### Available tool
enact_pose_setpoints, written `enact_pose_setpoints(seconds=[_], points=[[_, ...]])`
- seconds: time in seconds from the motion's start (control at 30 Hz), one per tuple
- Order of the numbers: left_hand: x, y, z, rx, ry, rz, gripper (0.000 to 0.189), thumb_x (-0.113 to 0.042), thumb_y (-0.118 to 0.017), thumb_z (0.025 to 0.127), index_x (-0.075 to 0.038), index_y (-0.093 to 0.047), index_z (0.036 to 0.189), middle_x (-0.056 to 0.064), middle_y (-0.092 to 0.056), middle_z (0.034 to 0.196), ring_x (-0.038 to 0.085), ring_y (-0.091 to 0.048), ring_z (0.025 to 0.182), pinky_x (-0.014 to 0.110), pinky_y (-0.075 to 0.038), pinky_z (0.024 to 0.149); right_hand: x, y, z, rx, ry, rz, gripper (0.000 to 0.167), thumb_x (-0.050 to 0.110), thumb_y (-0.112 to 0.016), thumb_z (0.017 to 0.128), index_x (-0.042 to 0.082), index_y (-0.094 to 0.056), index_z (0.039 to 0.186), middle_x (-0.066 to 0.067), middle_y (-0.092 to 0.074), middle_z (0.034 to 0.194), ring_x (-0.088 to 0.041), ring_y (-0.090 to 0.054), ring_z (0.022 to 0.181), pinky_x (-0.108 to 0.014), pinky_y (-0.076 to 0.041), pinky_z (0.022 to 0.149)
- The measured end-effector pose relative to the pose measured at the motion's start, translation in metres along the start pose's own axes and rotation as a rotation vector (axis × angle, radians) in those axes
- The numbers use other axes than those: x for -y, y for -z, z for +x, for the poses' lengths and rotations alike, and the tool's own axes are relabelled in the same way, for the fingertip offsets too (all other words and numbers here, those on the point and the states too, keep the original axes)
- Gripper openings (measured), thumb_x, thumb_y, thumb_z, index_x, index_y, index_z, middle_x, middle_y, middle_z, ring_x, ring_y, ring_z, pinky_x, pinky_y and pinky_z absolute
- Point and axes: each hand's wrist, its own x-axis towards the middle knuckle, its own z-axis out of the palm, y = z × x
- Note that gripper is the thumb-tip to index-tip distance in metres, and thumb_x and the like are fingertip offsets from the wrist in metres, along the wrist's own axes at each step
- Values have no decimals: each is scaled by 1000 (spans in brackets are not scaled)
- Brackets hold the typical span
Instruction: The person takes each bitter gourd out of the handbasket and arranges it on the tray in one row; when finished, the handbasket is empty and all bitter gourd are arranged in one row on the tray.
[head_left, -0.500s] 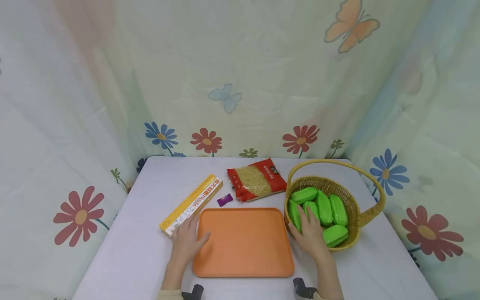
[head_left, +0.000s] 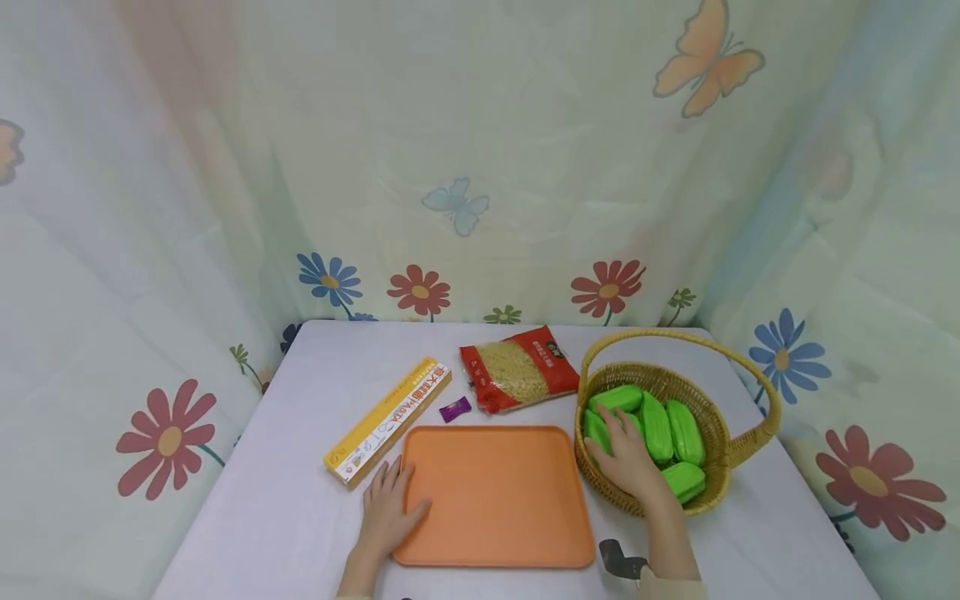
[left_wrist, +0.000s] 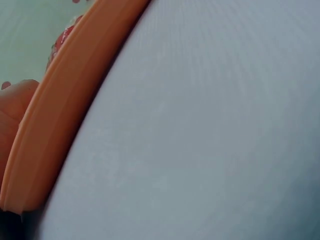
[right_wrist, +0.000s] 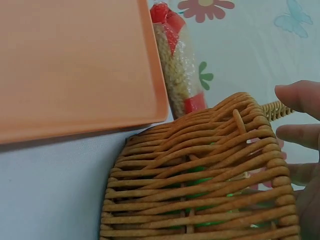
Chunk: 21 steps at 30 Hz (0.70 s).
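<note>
My left hand [head_left: 388, 512] rests at the left rim of the orange tray [head_left: 495, 500], its fingers outside and its thumb over the tray. In the left wrist view, part of that hand [left_wrist: 15, 110] shows beyond the tray's side. My right hand [head_left: 626, 462] reaches over the near left rim of the wicker basket [head_left: 716, 450], fingers spread above bright green, ridged pieces [head_left: 656, 429] that look like star fruit. In the right wrist view, the right fingers [right_wrist: 300, 97] are apart, beside the basket wall [right_wrist: 200, 175].
Beyond the tray lie a red bag of pasta [head_left: 517, 371] and a small purple wrapped candy [head_left: 454, 408]. A yellow and white pasta box [head_left: 386, 421] lies slanted at the left. The basket's tall handle [head_left: 675, 335] arches over its far side. A flowered curtain [head_left: 480, 125] surrounds the white table [head_left: 262, 500].
The left hand has drawn back slightly toward me, away from the pasta box and along the tray's rim. My right hand has reached further forward over the green pieces. The head view has tilted slightly.
</note>
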Motion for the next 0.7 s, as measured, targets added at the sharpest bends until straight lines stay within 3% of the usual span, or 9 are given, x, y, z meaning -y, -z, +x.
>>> enact_pose_setpoints(seconds=[0.17, 0.43, 0.7], points=[[2, -3, -2, -23, 1, 14, 63, -44, -63, 80, -8, -50, 130, 15, -38, 141, 38, -26, 129, 56, -21, 98, -2, -1, 8, 15, 1, -4, 61, 25, -51, 94, -3, -24, 141, -38, -11, 140, -57, -15, 124, -70, -22, 92], [4, -8, -5, -115, -26, 12, 54, -32, -67, 76, -10, -56, 125, 12, -45, 136, 37, -32, 126, 53, -25, 95, -9, -11, 18, 26, -40, -28, 60, 21, -50, 94, -6, -24, 140, -40, -11, 139, -60, -19, 121, -69, -25, 92], [5, -7, -3, -102, -2, -5, 53, -28, -67, 76, -12, -56, 125, 11, -44, 137, 34, -30, 128, 51, -24, 97, -4, -16, 18, -6, -112, -68, 56, 15, -48, 93, -7, -26, 139, -40, -23, 133, -56, -31, 117, -64, -34, 89]])
